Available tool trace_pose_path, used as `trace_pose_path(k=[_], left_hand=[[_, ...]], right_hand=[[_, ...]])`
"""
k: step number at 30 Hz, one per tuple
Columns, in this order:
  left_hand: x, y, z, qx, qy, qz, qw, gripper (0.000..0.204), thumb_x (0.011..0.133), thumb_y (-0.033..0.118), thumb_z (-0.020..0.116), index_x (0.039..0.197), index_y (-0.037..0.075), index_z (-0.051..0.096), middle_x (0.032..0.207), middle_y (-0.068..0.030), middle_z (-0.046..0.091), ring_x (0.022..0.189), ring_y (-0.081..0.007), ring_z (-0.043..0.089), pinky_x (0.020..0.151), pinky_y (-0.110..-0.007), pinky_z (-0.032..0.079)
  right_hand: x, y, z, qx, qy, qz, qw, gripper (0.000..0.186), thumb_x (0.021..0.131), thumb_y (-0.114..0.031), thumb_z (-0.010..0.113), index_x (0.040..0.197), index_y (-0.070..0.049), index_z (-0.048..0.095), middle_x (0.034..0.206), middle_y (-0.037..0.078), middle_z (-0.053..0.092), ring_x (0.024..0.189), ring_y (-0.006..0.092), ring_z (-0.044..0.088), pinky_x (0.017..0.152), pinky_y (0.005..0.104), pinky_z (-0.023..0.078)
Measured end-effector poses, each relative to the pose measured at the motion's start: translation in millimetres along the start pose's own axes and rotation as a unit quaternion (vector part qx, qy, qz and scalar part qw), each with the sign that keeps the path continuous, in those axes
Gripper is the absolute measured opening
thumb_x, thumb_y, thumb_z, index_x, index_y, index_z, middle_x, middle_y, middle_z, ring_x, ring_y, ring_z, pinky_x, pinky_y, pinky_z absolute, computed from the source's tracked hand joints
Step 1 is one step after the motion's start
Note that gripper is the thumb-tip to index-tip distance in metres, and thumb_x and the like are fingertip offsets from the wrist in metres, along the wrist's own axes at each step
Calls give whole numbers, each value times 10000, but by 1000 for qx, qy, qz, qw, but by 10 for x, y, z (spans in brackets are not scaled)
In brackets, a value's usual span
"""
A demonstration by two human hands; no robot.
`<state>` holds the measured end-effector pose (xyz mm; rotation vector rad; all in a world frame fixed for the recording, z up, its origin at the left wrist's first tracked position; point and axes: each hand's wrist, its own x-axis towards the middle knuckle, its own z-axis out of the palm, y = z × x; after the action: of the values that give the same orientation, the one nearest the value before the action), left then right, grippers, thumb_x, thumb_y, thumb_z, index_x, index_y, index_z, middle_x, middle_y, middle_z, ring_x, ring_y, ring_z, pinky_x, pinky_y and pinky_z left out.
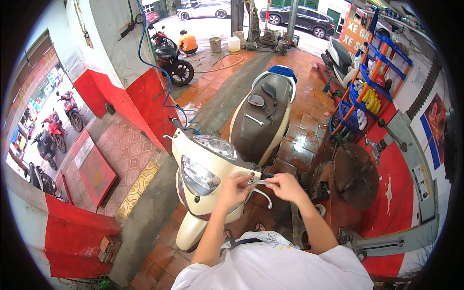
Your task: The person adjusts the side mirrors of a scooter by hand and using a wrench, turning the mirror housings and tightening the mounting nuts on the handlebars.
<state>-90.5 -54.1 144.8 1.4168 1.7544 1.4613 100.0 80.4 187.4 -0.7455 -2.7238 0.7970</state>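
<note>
A cream scooter (pixel 192 153) stands in front of me, its headlight turned my way. Over the end of its handlebar, beside the brake lever (pixel 262 197), both my hands are close together. My right hand (pixel 287 188) pinches a slim metal tool (pixel 260 181), perhaps a wrench, that reaches toward the handlebar fitting. The fingers of my left hand (pixel 235 189) are closed at that fitting, and they hide whatever they hold. On the brown seat (pixel 252 140) lie a wrench (pixel 254 120) and two dark mirrors, one with its back up (pixel 268 90) and one with its glass showing (pixel 256 100).
A blue and orange rack (pixel 363 92) with bottles stands at the right, near a dark round stand (pixel 355 175). A blue hose (pixel 166 92) hangs from the pillar at left. Farther back, a person in orange (pixel 187 43) crouches by a dark motorbike (pixel 169 55).
</note>
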Motion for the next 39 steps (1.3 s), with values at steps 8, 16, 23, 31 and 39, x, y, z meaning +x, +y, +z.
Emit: trace_pose_path(k=[8, 16, 23, 31, 39], left_hand=[[101, -60, -17, -20, -5, -149, 989, 265, 821, 154, 791, 1023, -11, 743, 871, -106, 731, 714, -141, 690, 671, -287, 549], [126, -131, 72, 16, -21, -48, 999, 322, 789, 203, 764, 1088, 108, 692, 859, -95, 680, 759, -224, 662, 714, -344, 526], [87, -45, 111, 53, 42, 133, 989, 202, 776, 135, 702, 958, 50, 674, 934, -93, 656, 748, -305, 648, 679, -389, 513], [-36, -9, 106, 154, 71, 63, 984, 336, 770, 160, 786, 1100, 118, 739, 806, -99, 602, 670, -272, 628, 626, -385, 507], [-33, 0, 38, -38, 29, -7, 999, 321, 807, 124, 789, 1110, 35, 733, 893, -109, 713, 751, -141, 659, 663, -289, 518]], right_hand=[[1221, -47, -575, -116, -362, -37, 924, 251, 795, -223, 737, 1007, -93, 771, 863, 117, 748, 791, 253, 710, 721, 383, 553], [1275, -1119, 297, -577, -303, -153, 743, 198, 738, -244, 726, 880, -116, 780, 891, 43, 753, 797, 204, 720, 601, 387, 550], [106, -1426, 433, -637, -92, -32, 765, 227, 854, -165, 574, 958, -29, 723, 897, 128, 643, 796, 259, 585, 570, 366, 452], [-94, -505, -57, -79, 7, -27, 997, 291, 829, -73, 646, 1108, -79, 730, 900, 184, 659, 857, 307, 667, 725, 415, 536], [458, 363, -320, 232, -295, 78, 923, 373, 818, -22, 746, 1179, -109, 724, 846, 15, 711, 685, 71, 610, 619, 254, 512]])
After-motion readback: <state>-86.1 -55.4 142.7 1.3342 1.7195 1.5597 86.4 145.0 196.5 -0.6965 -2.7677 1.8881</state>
